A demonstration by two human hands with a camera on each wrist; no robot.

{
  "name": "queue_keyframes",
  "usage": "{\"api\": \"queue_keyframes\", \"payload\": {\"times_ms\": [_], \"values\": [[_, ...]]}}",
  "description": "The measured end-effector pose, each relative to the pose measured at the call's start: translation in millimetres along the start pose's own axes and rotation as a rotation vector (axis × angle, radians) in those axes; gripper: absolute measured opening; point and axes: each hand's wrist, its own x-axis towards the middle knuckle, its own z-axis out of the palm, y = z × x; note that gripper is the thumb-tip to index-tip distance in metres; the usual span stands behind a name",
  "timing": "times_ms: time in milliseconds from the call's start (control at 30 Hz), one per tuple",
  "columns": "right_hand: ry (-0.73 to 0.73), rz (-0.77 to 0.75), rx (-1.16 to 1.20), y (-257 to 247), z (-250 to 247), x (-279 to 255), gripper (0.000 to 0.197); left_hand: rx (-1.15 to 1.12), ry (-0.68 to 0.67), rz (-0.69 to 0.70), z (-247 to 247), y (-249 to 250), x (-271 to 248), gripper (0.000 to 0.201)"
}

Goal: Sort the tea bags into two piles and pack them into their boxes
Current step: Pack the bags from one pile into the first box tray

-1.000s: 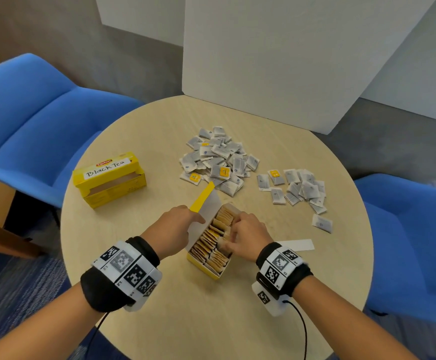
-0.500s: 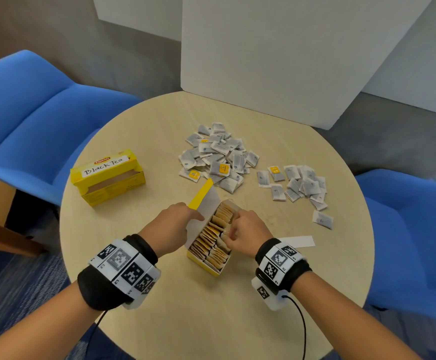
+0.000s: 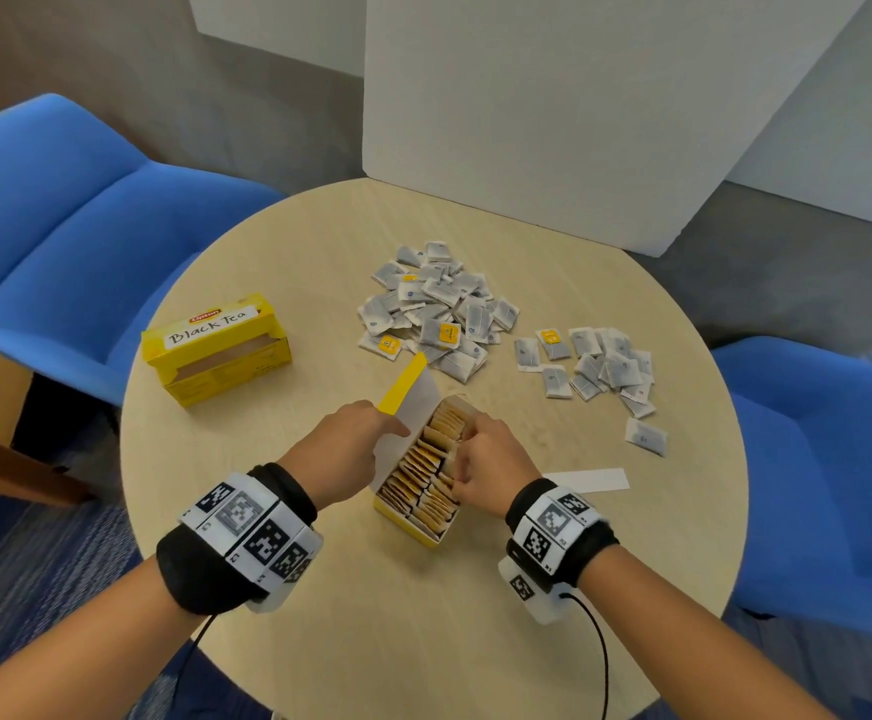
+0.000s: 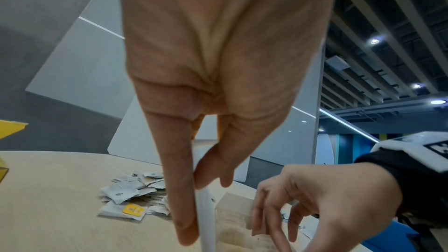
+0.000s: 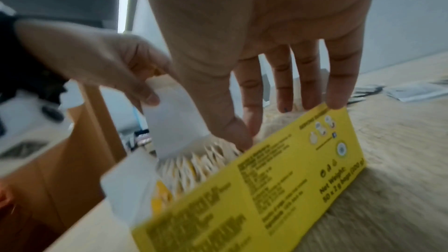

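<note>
A: Head view, near first: open yellow box (image 3: 416, 517) at 6 o'clock on the round table (image 3: 319, 615), packed with tan tea bags (image 3: 426, 462) standing on edge in rows. Left hand (image 3: 343, 449) pinches the raised lid flap (image 3: 408, 389) between thumb and forefinger, holding it back. Right hand (image 3: 491, 462) has fingers curled down into the row at the box's right wall, nudging bags; whether it actually pinches one, can't tell.

B: Further out?

A: White paper strip (image 3: 587, 480) just right of the right wrist. Black Tea box (image 3: 216, 348) at 10 o'clock, on its side, mouth open. Big grey sachet pile (image 3: 436, 311) at 12, smaller grey pile (image 3: 592, 363) at 2. Not yet packed.

B: Handling?

A: My read: bags are light, soft, papery, crush easily and splay once a row loosens. Take a small stack by the flat faces, squeeze gently. Box is thin card, flexes; hold by the side walls, not the flap.

B: Hidden?

A: Right fingertips are buried among the bags. Right wrist view is motion-blurred, box print barely readable. Left wrist view is mostly palm. Inside of the Black Tea box is shadowed, contents unclear.
</note>
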Motion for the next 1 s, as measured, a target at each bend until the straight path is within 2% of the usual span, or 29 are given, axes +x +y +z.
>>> {"api": "queue_keyframes", "payload": {"times_ms": [133, 300, 500, 600, 767, 833, 1000], "values": [[-0.004, 0.09, 0.203, 3.1, -15.1, 1.0, 0.034, -0.003, -0.004, 0.0, 0.4, -0.5, 0.2, 0.057], [-0.102, 0.162, 0.114, -0.2, -11.3, 6.3, 0.047, -0.011, -0.008, -0.008, 1.3, 0.8, 0.3, 0.059], [-0.201, 0.185, 0.119, -4.9, 3.0, 13.9, 0.079, -0.017, -0.002, -0.021, 1.5, 2.2, 0.3, 0.06], [-0.177, 0.183, 0.171, -4.1, 6.2, 13.2, 0.071, -0.021, 0.016, -0.024, 2.4, 4.5, -0.5, 0.061], [-0.172, 0.123, 0.063, -12.3, 14.5, 1.0, 0.071, -0.017, 0.031, -0.025, 2.9, 6.0, -0.4, 0.062], [-0.173, 0.132, 0.091, -10.5, 12.4, 0.3, 0.068, -0.018, 0.025, -0.02, 3.1, 5.7, 0.1, 0.062], [-0.094, 0.108, 0.144, -0.6, 2.0, 1.5, 0.059, 0.016, 0.015, 0.004, 3.3, 1.3, 0.9, 0.063]]}}
